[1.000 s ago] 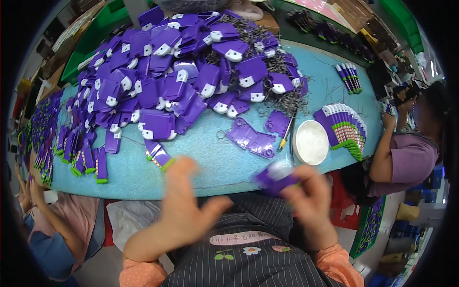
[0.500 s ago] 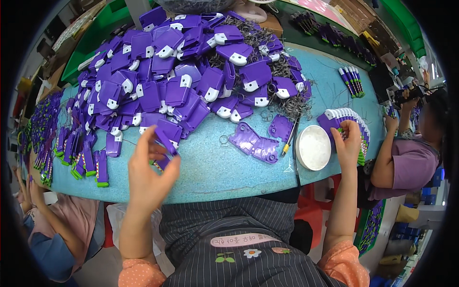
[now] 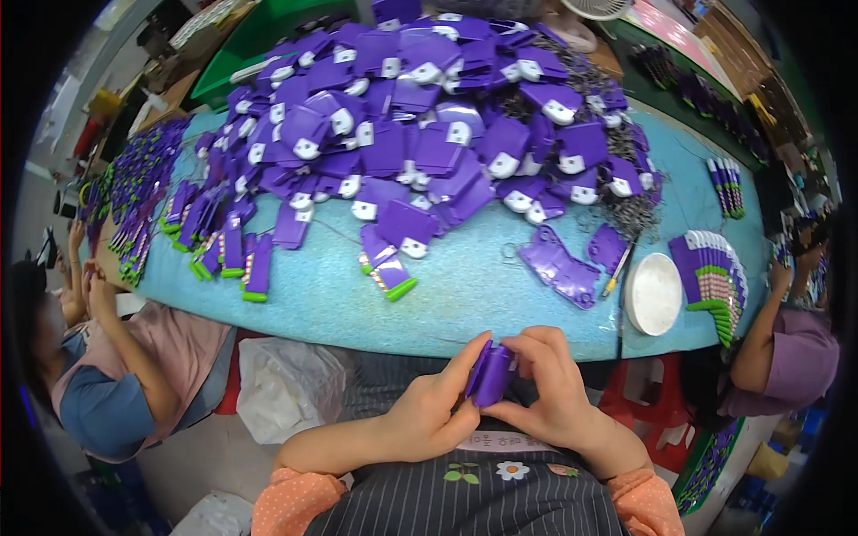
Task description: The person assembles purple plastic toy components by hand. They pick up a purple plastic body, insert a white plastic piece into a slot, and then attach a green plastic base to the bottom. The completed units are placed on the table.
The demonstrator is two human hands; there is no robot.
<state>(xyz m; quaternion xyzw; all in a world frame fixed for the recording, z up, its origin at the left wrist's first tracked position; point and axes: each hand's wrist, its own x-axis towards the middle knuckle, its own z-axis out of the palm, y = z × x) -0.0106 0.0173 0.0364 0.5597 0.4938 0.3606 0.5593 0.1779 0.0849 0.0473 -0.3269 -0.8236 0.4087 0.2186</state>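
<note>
blue table top (image 3: 465,313) carries heap of purple-and-white casings (image 3: 384,147). round white dish (image 3: 652,295) stands toward right end; contents indistinct. green crate (image 3: 685,509) at lower right holds purple and green pieces (image 3: 708,469). white plastic bag (image 3: 277,402) lies below near edge, at left; contents hidden. left hand (image 3: 435,411) and right hand (image 3: 552,393): fingers grasping purple part (image 3: 494,377), located between both hands, before table's near edge.

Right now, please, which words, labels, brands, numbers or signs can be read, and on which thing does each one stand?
Pink patch on the striped apron: lettering, partly covered; I leave it unquoted.
Purple part between left hand and right hand: no text visible.
White bowl: none visible.
Background: too small or blurred to read.
</note>
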